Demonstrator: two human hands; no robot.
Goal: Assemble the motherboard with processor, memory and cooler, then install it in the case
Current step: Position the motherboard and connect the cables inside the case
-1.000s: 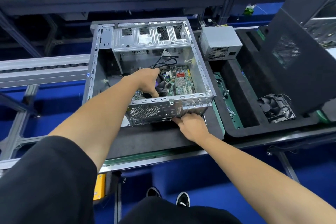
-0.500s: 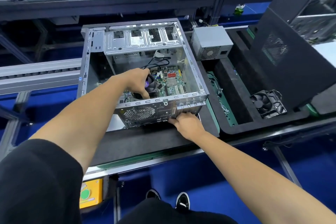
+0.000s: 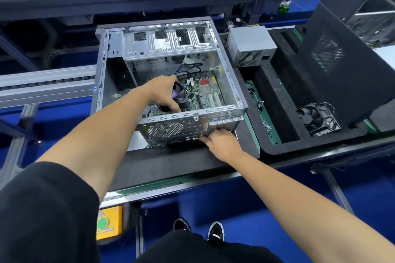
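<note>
An open silver case (image 3: 229, 83) lies on its side on a dark mat. Inside it sits the green motherboard (image 3: 205, 94) with a black cooler fan (image 3: 179, 94) mounted on it. My left hand (image 3: 163, 92) reaches into the case and grips the cooler, fingers curled round its edges. My right hand (image 3: 221, 142) is outside, at the lower part of the case's near panel; its fingertips are tucked under that panel's edge and hidden. The left part of the board is hidden by my hand.
A grey power supply (image 3: 251, 46) stands right of the case. A black foam tray (image 3: 284, 113) holds a spare fan (image 3: 317, 118) and loose cables. A black side panel (image 3: 346, 66) leans at the far right. A yellow button box (image 3: 109, 223) hangs below the bench edge.
The view has shifted slightly, so the case sits a little further left in frame. Both hands keep the same places on the cooler and the case's near panel.
</note>
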